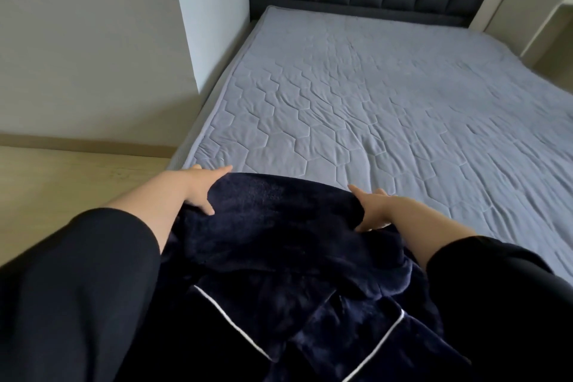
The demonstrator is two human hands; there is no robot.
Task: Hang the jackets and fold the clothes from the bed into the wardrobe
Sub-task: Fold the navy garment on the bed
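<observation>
navy fleece garment (279, 226) @ bed (372, 102) near edge | soft, bulky, limp | left hand (198, 192) + right hand (372, 211) grip top fold ends, apart | hold there

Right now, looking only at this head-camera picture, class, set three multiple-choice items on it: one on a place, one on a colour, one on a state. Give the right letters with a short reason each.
1. Where does the garment lie?
A. by the headboard
B. at the bed's near edge, between both hands
C. on the floor

2. What colour is the piping on the garment?
A. white
B. red
C. yellow

3. How are the hands placed?
A. both raised off the fabric
B. only one touches the fabric
C. one on each side of the fabric

Answers:
1 B: the dark navy cloth sits at the near edge of the bed.
2 A: thin white lines cross the lower folds.
3 C: the left hand and the right hand flank the cloth, fingers on it.
</observation>
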